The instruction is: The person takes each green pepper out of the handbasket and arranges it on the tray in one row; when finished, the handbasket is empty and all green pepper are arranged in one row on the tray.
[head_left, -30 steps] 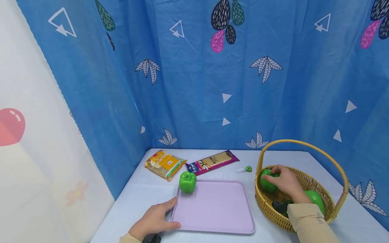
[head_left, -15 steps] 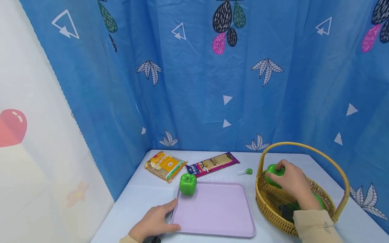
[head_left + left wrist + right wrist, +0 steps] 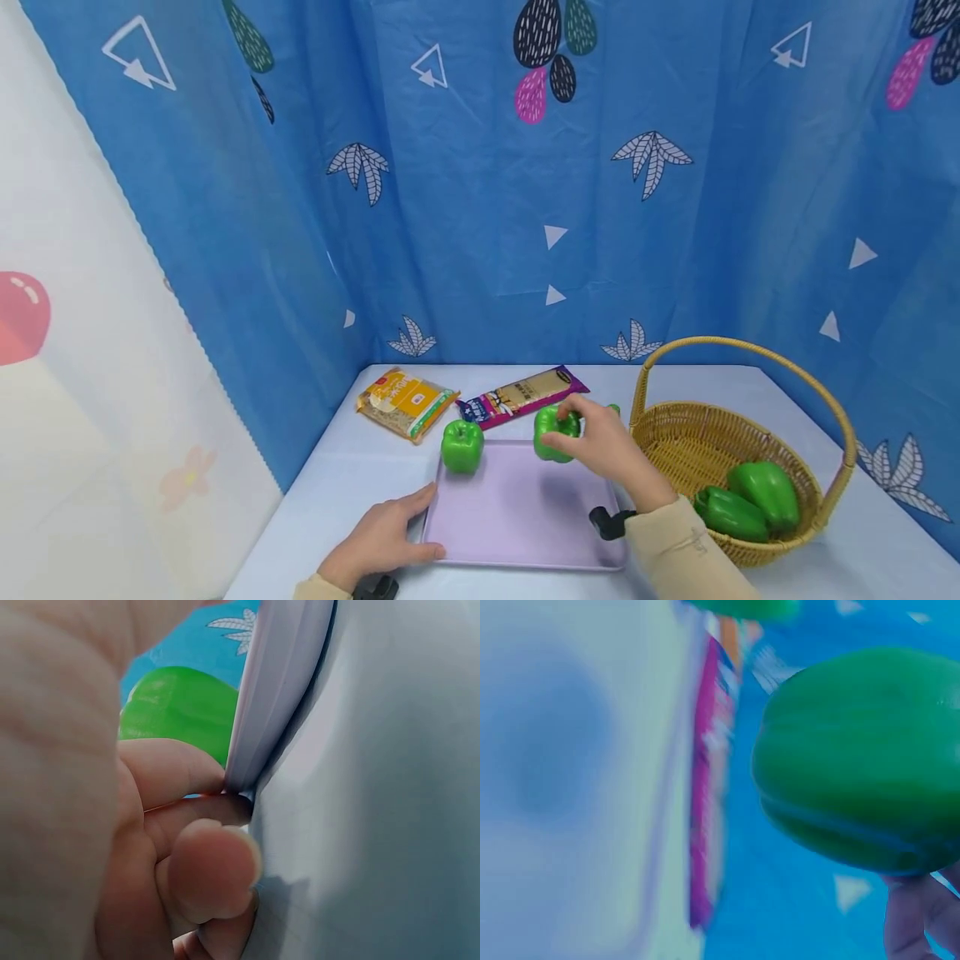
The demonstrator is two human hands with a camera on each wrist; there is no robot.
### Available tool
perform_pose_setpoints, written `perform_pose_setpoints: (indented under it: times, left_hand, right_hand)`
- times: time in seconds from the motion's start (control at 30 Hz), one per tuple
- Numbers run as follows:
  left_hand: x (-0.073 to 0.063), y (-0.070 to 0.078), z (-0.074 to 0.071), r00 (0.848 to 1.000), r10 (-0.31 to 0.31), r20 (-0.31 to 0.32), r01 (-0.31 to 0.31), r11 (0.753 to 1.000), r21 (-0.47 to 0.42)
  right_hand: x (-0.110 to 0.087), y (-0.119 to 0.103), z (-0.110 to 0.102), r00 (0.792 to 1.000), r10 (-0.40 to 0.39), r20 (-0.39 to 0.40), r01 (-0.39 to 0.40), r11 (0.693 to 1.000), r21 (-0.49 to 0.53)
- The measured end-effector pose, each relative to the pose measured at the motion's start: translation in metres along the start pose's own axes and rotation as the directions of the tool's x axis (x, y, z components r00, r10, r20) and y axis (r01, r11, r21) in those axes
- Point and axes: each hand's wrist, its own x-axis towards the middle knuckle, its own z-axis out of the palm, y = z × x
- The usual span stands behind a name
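Note:
My right hand (image 3: 600, 446) holds a green bell pepper (image 3: 553, 435) by its top, above the far right part of the lilac tray (image 3: 525, 517). In the right wrist view that pepper (image 3: 862, 757) hangs over the tray, fingertips at its stem end. A second bell pepper (image 3: 462, 447) sits in the tray's far left corner. Along the tray's left edge lies my left hand (image 3: 384, 537), thumb and forefinger spread at the rim. The left wrist view shows its fingers touching the tray's side (image 3: 274, 690), with the corner pepper (image 3: 180, 709) behind.
At the right stands a wicker basket (image 3: 693, 408) with a tall handle, holding two more green peppers (image 3: 763, 496). Behind the tray lie a yellow food packet (image 3: 408, 404) and a purple packet (image 3: 525, 396). A small green item (image 3: 614, 409) shows partly behind my right hand. A blue curtain (image 3: 480, 208) hangs behind.
My right hand has lifted a bell pepper out of the basket and carried it left over the tray. The left hand stays at the tray's edge.

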Motion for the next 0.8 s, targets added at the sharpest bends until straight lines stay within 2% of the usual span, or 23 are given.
perform_pose_setpoints:
  times: [0.17,0.33,0.6,0.8]
  left_hand:
    - [0.001,-0.001,0.002,1.0,0.005,-0.013,-0.004,1.0,0.004]
    - [0.002,-0.003,0.003,1.0,0.013,-0.013,-0.013,1.0,0.001]
    - [0.0,-0.002,0.005,1.0,0.005,0.003,-0.005,1.0,-0.012]
    - [-0.002,0.001,0.0,0.999,0.036,-0.011,-0.036,0.999,0.008]
  right_hand:
    - [0.019,-0.004,0.047,0.996,-0.01,0.094,0.008,1.0,0.025]
    - [0.033,-0.002,0.075,0.99,-0.037,0.134,0.031,0.999,0.041]
    - [0.038,0.001,0.094,0.99,0.018,0.14,-0.024,0.999,0.043]
    - [0.042,0.0,0.096,0.993,0.019,0.114,-0.026,0.998,0.06]
